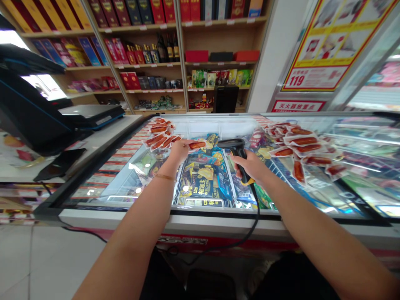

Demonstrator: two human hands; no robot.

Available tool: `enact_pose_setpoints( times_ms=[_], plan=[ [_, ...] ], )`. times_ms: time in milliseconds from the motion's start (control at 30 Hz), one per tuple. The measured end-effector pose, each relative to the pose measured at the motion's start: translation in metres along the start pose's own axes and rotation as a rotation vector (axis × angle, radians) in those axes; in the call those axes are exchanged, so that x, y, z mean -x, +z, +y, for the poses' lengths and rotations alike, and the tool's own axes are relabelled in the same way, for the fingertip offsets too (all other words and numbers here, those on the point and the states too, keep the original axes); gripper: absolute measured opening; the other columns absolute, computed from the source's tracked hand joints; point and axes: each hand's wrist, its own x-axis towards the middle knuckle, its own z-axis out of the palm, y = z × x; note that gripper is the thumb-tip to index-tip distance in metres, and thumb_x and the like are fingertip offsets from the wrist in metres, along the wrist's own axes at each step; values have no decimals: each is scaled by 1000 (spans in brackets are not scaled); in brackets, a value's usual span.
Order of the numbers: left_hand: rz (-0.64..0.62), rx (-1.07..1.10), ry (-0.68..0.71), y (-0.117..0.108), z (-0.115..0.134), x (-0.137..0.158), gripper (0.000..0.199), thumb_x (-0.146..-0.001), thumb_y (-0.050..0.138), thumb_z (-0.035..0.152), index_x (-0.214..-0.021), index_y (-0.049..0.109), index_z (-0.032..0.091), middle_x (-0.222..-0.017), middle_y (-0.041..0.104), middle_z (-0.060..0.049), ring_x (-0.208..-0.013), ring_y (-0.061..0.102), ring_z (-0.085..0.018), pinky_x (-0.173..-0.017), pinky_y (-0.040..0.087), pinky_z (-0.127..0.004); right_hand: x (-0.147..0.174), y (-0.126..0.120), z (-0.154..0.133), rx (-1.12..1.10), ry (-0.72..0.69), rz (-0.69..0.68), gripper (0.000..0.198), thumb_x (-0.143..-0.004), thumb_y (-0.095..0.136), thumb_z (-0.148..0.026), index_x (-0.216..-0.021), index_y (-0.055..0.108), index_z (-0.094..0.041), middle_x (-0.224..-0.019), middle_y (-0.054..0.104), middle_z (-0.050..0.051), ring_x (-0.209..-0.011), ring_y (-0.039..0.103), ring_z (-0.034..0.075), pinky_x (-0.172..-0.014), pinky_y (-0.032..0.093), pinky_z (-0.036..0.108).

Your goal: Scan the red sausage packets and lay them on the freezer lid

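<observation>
My left hand [180,151] pinches one end of a vacuum-packed sausage [198,145] over the glass top of a chest freezer. In my right hand [250,166] is a black and yellow barcode scanner [239,155], gripped by its handle, its head turned left toward the sausage. A gap separates the scanner from the packet. Left of my left hand lies a small group of similar sausage packs [161,135] on the glass. A larger loose pile of them [301,143] lies to the right of my right hand.
Below the glass, wire baskets hold bagged frozen goods [201,181]. The scanner's cable [256,212] hangs over the freezer's front edge [215,225]. At left, a weighing scale [93,114] and a dark screen stand on a counter [125,125]. Shelves [140,29] of boxes and bottles line the back.
</observation>
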Motion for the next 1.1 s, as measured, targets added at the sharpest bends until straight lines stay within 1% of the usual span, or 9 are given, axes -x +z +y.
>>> enact_pose_setpoints(
  times_ms=[100,167,233,333,400,500,600,867,1100],
  plan=[
    [-42,-86,50,0,3,1,40,-72,61,15,-108,76,16,-89,75,-6,-86,68,-23,-83,53,-31,2,1,-1,23,-3,1,22,-77,68,-32,-81,50,-20,-52,56,-5,-34,51,11,-35,42,23],
    [-55,-102,104,0,5,2,45,-68,65,16,-113,74,16,-96,75,-6,-89,68,-23,-86,53,-31,4,3,-3,28,3,-1,22,-77,67,-31,-81,49,-20,-52,56,-5,-34,51,11,-35,42,23],
    [-56,-91,163,0,7,3,50,-65,66,14,-114,73,17,-104,73,-6,-92,67,-22,-88,52,-31,5,4,-4,19,-2,-17,23,-77,67,-31,-84,49,-20,-52,56,-5,-34,51,11,-35,42,23],
    [-42,-80,221,0,7,2,54,-64,63,8,-116,72,19,-107,71,-6,-93,65,-20,-88,52,-31,7,6,-4,-26,-17,-57,28,-75,69,-35,-88,49,-20,-53,56,-6,-35,51,11,-35,42,23],
    [-19,-91,253,1,6,1,54,-65,61,7,-117,71,19,-108,70,-6,-91,65,-19,-89,53,-33,7,7,-3,-58,-24,-87,31,-74,70,-37,-88,49,-20,-54,57,-5,-35,51,11,-36,43,23],
    [11,-87,311,2,3,-1,57,-66,60,6,-120,69,20,-108,69,-7,-93,63,-19,-91,52,-34,8,9,-2,-82,-55,-136,30,-76,70,-39,-87,49,-20,-55,57,-5,-37,52,11,-36,43,24],
    [18,-51,362,4,0,-3,59,-66,57,5,-122,68,21,-109,67,-6,-97,63,-19,-92,52,-33,10,11,-2,-77,-92,-171,29,-78,69,-40,-87,50,-20,-56,57,-5,-38,52,11,-37,44,24],
    [23,-80,397,5,-1,-3,58,-67,58,6,-122,67,21,-112,66,-7,-100,62,-20,-92,52,-33,15,13,-7,-53,-96,-214,31,-76,69,-41,-91,54,-19,-51,55,-5,-36,51,11,-37,44,23],
    [38,-98,398,5,3,-2,55,-67,56,5,-119,69,21,-111,67,-7,-100,62,-20,-93,51,-33,16,13,-6,-56,-110,-221,30,-76,69,-40,-91,53,-19,-55,56,-5,-38,53,11,-37,45,23]
  ],
)
